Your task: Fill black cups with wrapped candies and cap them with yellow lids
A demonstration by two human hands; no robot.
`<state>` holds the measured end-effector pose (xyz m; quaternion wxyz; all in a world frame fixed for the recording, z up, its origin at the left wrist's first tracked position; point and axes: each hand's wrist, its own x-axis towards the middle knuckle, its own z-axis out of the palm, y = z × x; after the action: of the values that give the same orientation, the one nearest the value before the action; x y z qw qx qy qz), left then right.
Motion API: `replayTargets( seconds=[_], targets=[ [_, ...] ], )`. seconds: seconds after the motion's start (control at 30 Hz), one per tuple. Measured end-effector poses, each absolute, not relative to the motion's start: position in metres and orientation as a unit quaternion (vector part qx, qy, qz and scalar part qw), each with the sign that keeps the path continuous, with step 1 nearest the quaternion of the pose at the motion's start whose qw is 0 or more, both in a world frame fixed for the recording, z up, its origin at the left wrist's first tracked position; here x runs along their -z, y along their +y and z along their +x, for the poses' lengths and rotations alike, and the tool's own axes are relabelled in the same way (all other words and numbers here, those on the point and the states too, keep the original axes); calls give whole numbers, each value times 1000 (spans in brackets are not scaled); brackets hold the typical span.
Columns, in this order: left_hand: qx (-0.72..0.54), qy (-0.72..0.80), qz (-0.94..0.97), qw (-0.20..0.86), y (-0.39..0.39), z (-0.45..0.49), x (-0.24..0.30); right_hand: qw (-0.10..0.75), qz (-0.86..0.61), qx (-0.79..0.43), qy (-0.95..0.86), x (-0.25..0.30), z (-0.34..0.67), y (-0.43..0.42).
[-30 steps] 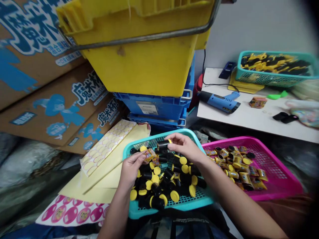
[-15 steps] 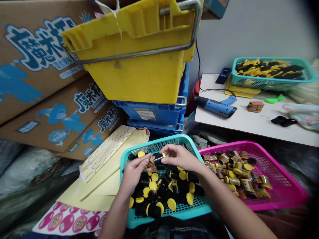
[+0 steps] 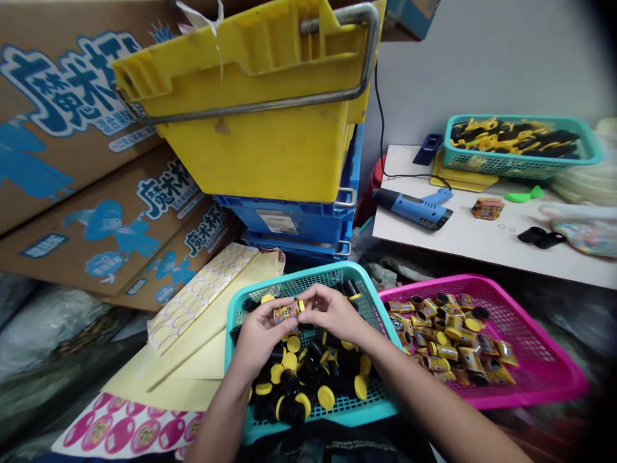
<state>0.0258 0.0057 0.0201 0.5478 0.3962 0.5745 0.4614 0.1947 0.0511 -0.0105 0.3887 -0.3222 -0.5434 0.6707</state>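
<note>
Above the turquoise basket (image 3: 233,315), both my hands hold one small yellow-capped bottle (image 3: 288,312) lying sideways, with a colourful printed sleeve around its body. My left hand (image 3: 266,331) grips the sleeved body between thumb and fingers. At the yellow cap end, my right hand (image 3: 332,312) has its thumb and fingers closed on the bottle. Beneath them, several black bottles with yellow caps (image 3: 308,373) lie loose in the basket, without sleeves. Several sleeved bottles (image 3: 443,334) lie in the pink basket (image 3: 540,360) on the right.
Yellow and blue crates (image 3: 260,148) rise behind the basket, beside printed cartons (image 3: 110,238). Sticker sheets (image 3: 193,347) lie at the left. A white table (image 3: 424,244) holds a blue heat gun (image 3: 414,207) with a cord and another turquoise basket (image 3: 525,168) of black and yellow parts.
The printed sleeve, earlier beside the black bottle in my left fingers, now surrounds the bottle's body. My right hand has shifted slightly left, and the camera view has moved a little.
</note>
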Motion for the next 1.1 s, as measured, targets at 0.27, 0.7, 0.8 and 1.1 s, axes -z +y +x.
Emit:
replayTargets(
  seconds=[0.27, 0.7, 0.8, 1.1],
  targets=[
    [-517, 542, 387, 537, 2, 47, -17, 356, -153, -857, -341, 15, 185, 44],
    [-521, 544, 421, 506, -5, 50, -23, 359, -146, -836, -388, 16, 193, 42],
    [-521, 536, 421, 514, -5, 50, -22, 363, -142, -826, -406, 16, 197, 39],
    [-468, 477, 509, 542, -4, 41, -29, 444, -343, -416, -715, -18, 244, 22]
  ],
)
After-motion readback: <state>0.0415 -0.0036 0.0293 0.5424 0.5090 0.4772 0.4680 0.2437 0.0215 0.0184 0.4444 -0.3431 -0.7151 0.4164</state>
